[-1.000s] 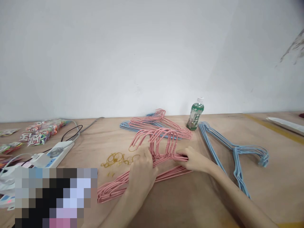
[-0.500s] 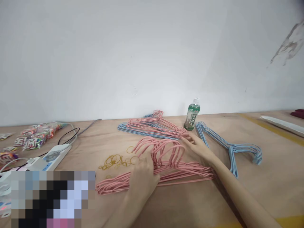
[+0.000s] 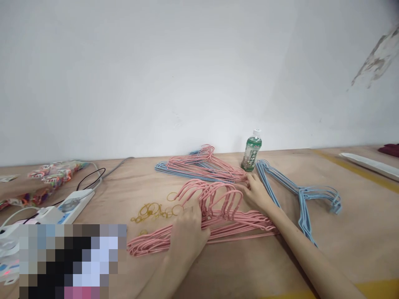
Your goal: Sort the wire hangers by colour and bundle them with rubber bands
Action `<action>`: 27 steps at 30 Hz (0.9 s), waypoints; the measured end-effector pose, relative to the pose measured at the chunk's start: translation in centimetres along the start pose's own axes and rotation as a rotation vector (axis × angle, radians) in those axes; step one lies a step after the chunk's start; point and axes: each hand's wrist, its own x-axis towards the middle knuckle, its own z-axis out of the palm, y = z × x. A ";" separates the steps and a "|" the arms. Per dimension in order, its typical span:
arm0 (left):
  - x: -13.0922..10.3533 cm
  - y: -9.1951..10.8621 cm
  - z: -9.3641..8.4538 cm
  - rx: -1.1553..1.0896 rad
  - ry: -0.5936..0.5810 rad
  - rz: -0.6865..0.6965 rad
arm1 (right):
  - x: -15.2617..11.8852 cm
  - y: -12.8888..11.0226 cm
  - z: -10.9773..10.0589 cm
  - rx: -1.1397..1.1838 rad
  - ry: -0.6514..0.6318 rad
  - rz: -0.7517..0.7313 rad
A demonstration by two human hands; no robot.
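My left hand (image 3: 188, 230) is closed around a bundle of pink wire hangers (image 3: 237, 222) lying on the table, just below their hooks. The hooks stand up in a row beside my fingers. Further right and back, my right hand (image 3: 258, 193) reaches to the right corner of a second pile, its thumb and fingers apart. That pile has pink hangers (image 3: 205, 162) lying over blue hangers (image 3: 162, 167). Its fingertips seem to touch the pink corner. Beside my right forearm lies a group of blue hangers (image 3: 302, 199), partly covered by the arm.
Loose yellow rubber bands (image 3: 152, 211) lie left of the pink bundle. A green-labelled bottle (image 3: 251, 153) stands by the wall. At left are a white power strip (image 3: 77, 201) with cables and several colourful packets (image 3: 59, 172). A long white strip (image 3: 370, 166) lies at right.
My right hand has shifted slightly, its fingers still at the far pile's corner. The blue hangers beside my forearm have moved a little. My left hand stays on the pink bundle.
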 end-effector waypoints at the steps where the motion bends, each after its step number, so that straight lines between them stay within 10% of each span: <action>1: 0.0 0.0 0.0 0.003 -0.005 -0.007 | 0.0 0.1 0.0 0.015 0.009 0.022; 27: -0.1 0.1 0.4 -0.005 0.151 0.046 | 0.0 -0.9 -1.4 0.916 -0.153 0.373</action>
